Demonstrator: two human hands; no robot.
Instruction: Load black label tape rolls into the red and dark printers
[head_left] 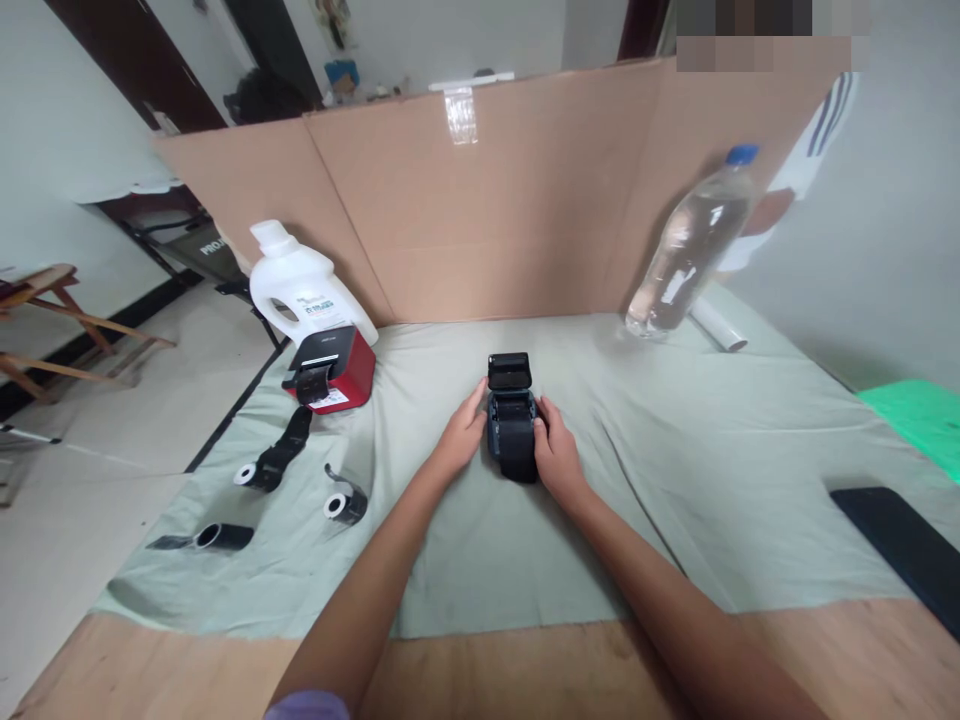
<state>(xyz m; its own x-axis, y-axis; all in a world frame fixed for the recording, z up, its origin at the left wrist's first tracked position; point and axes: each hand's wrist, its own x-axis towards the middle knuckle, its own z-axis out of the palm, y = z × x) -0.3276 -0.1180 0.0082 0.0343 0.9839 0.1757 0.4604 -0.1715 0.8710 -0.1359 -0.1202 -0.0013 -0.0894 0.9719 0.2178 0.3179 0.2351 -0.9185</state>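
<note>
A small dark portable label printer [495, 445] rests on the cloth in front of me, its lid [510, 371] tipped up at the far end. Inside it sits a black roll [516, 425], and a strip of it hangs over the near edge. My left hand [461, 435] holds the printer's left side, fingers stretched along it near the lid hinge. On the opposite side, my right hand [559, 450] grips the body, with its thumb at the edge of the roll bay. The fingers under the right side are partly hidden.
A red and black printer [352, 370] and a white jug [300, 280] stand left. Nearby lie black rolls [255, 476], [346, 505], [225, 537]. A water bottle [694, 250] leans against the cardboard screen [495, 220]. A phone-like dark slab [904, 545] lies right.
</note>
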